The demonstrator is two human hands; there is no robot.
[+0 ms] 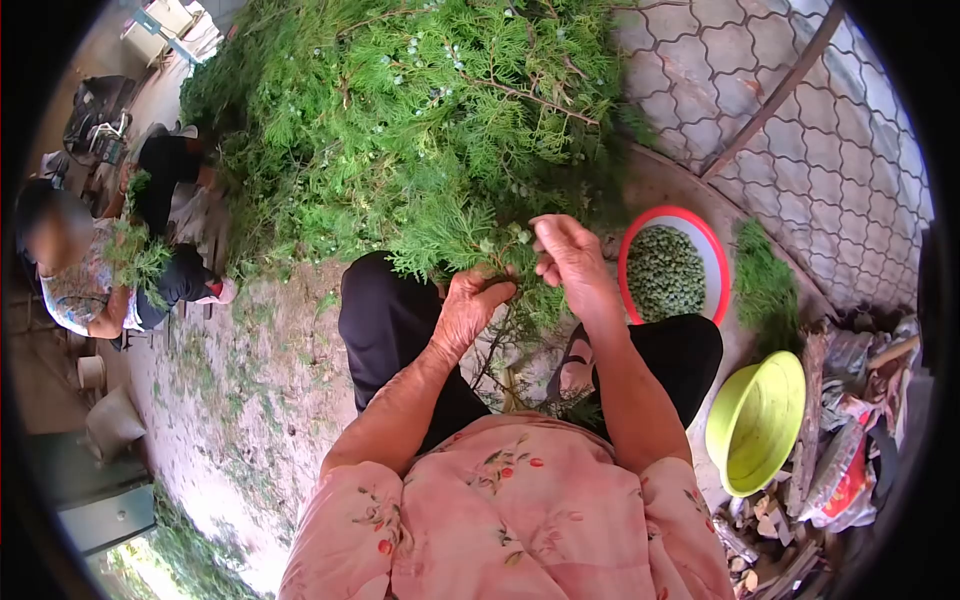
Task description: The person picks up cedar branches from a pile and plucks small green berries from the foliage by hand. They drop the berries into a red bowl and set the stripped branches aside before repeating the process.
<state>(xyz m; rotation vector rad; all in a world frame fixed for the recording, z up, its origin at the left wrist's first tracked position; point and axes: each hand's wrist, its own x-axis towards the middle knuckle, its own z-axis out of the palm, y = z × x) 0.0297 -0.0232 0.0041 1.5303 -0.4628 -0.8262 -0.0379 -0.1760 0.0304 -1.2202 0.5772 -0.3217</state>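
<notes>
My left hand (468, 308) is closed round a green conifer sprig (450, 232), thumb pressed against the fingers. Just to its right, my right hand (570, 255) is raised beside the sprig with its fingers curled together; whatever lies between the fingertips is too small to make out. Small pale green cones (520, 236) show on the sprig near both hands. A large heap of cut conifer branches (400, 110) lies in front of me. Right of my right hand stands a white basin with a red rim (722, 262), holding many green cones (663, 275).
A tilted yellow-green basin (718, 425) stands at the right, near firewood (775, 525) and plastic bags (845, 475). Loose greenery (762, 275) lies beside the red-rimmed basin. Another person (85, 265) sits at the left with a branch. Paving (780, 120) extends at the upper right.
</notes>
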